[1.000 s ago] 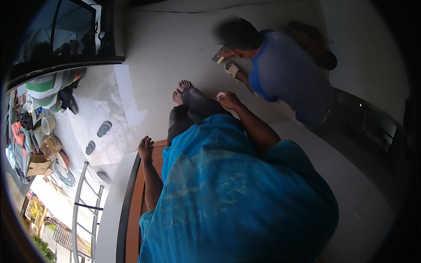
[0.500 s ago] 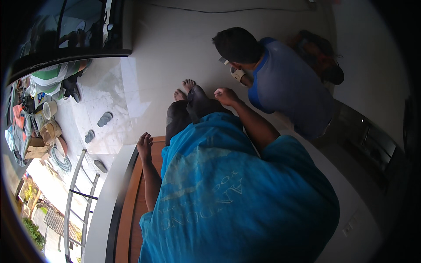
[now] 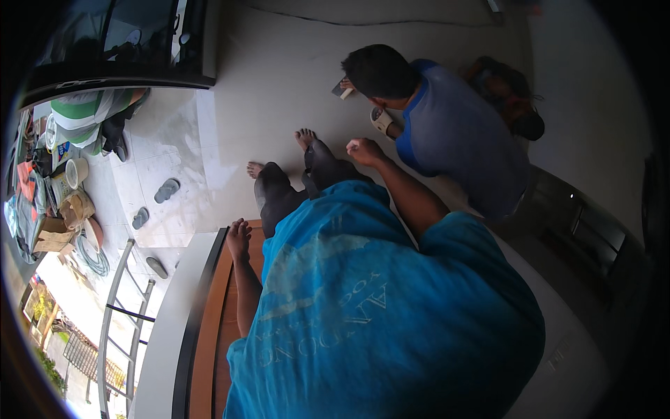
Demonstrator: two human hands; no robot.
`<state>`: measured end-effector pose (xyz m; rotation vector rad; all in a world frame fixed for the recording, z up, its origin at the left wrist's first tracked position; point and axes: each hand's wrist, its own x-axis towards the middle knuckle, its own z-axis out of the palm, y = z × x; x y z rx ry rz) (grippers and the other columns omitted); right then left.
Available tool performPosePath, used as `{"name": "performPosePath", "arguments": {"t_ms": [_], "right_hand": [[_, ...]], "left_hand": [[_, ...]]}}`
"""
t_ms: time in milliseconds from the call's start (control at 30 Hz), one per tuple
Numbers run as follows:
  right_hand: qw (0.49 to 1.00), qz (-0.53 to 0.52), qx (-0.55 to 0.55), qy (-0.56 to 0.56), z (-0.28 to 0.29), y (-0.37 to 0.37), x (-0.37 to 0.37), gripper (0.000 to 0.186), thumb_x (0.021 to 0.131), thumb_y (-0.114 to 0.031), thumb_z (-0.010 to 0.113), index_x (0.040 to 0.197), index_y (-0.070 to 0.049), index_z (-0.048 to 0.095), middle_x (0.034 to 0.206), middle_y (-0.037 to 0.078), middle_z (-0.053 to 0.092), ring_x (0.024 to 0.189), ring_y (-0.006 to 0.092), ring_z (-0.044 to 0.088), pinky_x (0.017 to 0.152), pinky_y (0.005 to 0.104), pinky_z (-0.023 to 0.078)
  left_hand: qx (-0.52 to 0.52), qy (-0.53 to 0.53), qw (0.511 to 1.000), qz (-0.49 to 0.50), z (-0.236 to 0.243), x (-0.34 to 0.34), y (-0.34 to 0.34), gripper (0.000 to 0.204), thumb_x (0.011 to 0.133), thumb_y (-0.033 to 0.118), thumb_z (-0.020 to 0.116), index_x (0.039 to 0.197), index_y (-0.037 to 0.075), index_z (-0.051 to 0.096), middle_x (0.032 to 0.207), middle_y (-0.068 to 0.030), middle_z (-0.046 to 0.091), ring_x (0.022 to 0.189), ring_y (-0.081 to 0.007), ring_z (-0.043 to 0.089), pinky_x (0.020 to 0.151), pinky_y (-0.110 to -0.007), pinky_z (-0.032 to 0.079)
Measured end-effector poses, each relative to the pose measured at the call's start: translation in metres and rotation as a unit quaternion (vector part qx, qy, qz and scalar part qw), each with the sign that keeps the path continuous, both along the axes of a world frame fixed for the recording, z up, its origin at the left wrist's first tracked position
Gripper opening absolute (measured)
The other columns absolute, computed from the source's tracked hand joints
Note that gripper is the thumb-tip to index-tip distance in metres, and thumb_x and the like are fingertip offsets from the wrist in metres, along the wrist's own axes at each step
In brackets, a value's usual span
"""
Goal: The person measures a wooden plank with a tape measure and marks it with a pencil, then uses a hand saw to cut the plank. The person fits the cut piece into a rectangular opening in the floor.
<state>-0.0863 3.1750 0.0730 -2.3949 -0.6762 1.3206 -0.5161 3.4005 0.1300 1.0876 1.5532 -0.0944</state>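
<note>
My left hand (image 3: 239, 237) hangs beside the brown wooden panel (image 3: 230, 325) at my left side. Its fingers are slightly bent and apart, with nothing visible in them. My right hand (image 3: 364, 150) is held out near my right knee, close to a crouching co-worker (image 3: 460, 129) in a grey-blue shirt. The fingers of that hand are curled in, and no object shows in them. The co-worker's hand holds a flat dark tool with a pale part (image 3: 343, 89) low over the pale floor (image 3: 279, 84); its exact kind is unclear.
A metal ladder-like frame (image 3: 112, 328) stands at the left by a white ledge (image 3: 164, 328). Loose slippers (image 3: 167, 190) lie on the tiles. Further left are a white bucket (image 3: 77, 172), cardboard (image 3: 52, 236) and a coiled hose (image 3: 92, 257). Another person in stripes (image 3: 91, 119) is partly visible.
My left foot has stepped left, so my feet are wider apart. My left hand has shifted slightly right and down. The co-worker's hand and flat tool have come further into view.
</note>
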Motion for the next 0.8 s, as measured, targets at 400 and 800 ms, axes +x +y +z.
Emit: {"name": "performPosePath", "arguments": {"t_ms": [400,800], "right_hand": [[0.999,-0.048,0.007,-0.001,0.015,0.05,-0.096,0.026,0.085,-0.026,0.065,0.105,-0.011,0.072,0.105,0.015,0.072,0.101,0.0323,0.068,0.092,0.0405,0.052],[0.997,-0.014,-0.07,0.018,0.002,0.098,-0.156,0.029,0.087,-0.028,0.063,0.109,-0.012,0.072,0.111,0.013,0.072,0.105,0.0287,0.067,0.091,0.039,0.052]], "left_hand": [[-0.001,-0.033,0.999,0.014,-0.007,-0.072,0.102,0.036,0.1,0.018,0.055,0.131,0.001,0.057,0.11,-0.0063,0.068,0.094,-0.0167,0.067,0.078,-0.028,0.051],[0.067,-0.013,0.998,-0.006,-0.019,-0.155,0.119,0.037,0.095,0.019,0.057,0.124,-0.003,0.063,0.105,-0.0133,0.072,0.092,-0.0187,0.07,0.078,-0.03,0.056]]}}
